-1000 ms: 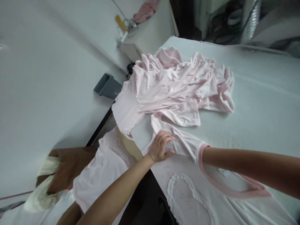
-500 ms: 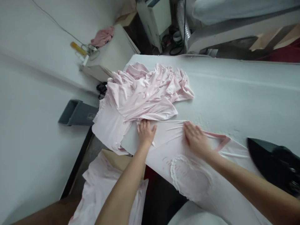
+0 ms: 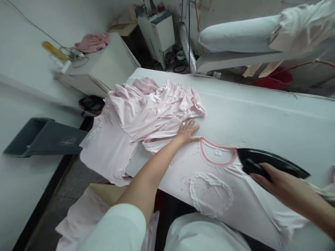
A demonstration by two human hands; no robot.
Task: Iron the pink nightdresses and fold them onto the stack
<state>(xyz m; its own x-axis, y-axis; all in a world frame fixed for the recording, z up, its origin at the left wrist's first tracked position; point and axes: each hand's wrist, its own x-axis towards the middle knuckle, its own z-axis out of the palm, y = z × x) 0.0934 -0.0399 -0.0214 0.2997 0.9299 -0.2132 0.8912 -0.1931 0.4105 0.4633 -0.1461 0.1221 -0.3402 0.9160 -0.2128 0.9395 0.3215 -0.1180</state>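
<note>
A pale pink shirt (image 3: 183, 167) with a darker pink neckline and a ruffled heart lies spread on the padded white table (image 3: 261, 115). My left hand (image 3: 187, 131) rests flat with fingers spread at the shirt's shoulder, beside the heap of crumpled pink garments (image 3: 154, 108). My right hand (image 3: 269, 176) is wrapped round the handle of a black iron (image 3: 277, 162), whose one end is by the right side of the neckline.
A grey bin (image 3: 57, 137) stands at the left by the wall. More pink cloth (image 3: 81, 216) lies in a box below the table's near edge. A padded arm (image 3: 240, 35) with cloth extends behind the table.
My right hand has left the shirt and taken hold of the iron, which is now near the neckline. My left hand has moved right and up. The neckline now lies open and round.
</note>
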